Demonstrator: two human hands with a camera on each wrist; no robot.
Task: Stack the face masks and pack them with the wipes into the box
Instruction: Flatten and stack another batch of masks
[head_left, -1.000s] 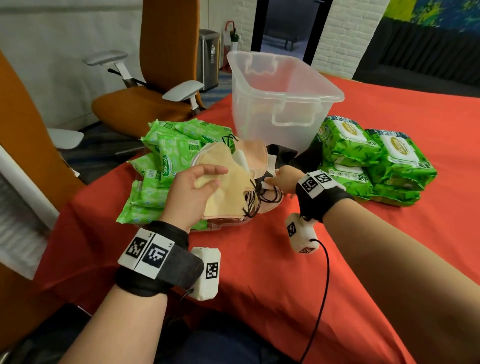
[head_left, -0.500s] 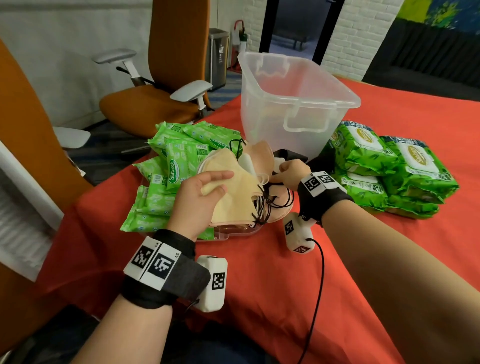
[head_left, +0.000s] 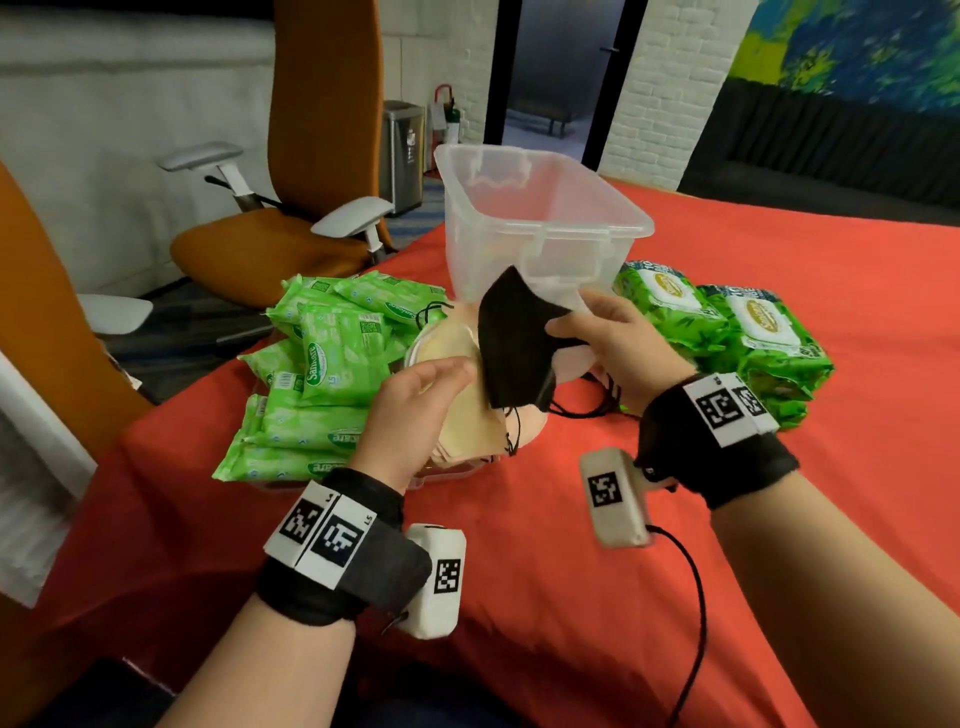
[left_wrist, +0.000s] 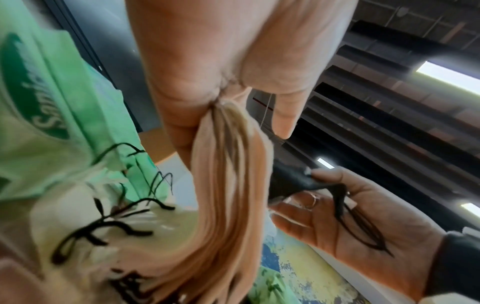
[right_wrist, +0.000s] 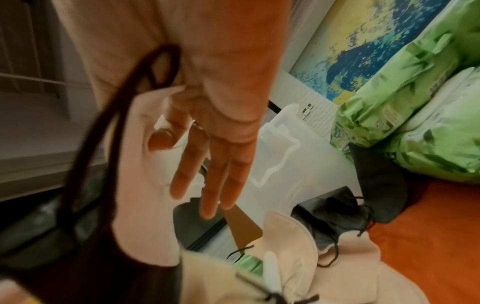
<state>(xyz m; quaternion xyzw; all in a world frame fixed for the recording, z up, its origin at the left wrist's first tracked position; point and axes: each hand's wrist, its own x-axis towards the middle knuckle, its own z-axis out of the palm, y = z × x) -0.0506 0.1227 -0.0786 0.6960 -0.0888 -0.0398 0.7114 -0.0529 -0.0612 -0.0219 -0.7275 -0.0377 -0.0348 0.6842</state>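
On a red worktop (head_left: 571, 545), the right hand (head_left: 618, 343) pinches a black mask (head_left: 514, 338) just right of the beige stack (head_left: 462, 415) clamped in the left hand (head_left: 410, 410); box (head_left: 545, 228) behind.

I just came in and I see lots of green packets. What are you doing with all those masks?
A person is sorting face masks at a red table. The left hand grips a stack of beige masks, and the right hand pinches a black mask, holding it up beside that stack. Green wipe packs lie to the left and to the right. The clear plastic box behind them has no wipes in it yet.
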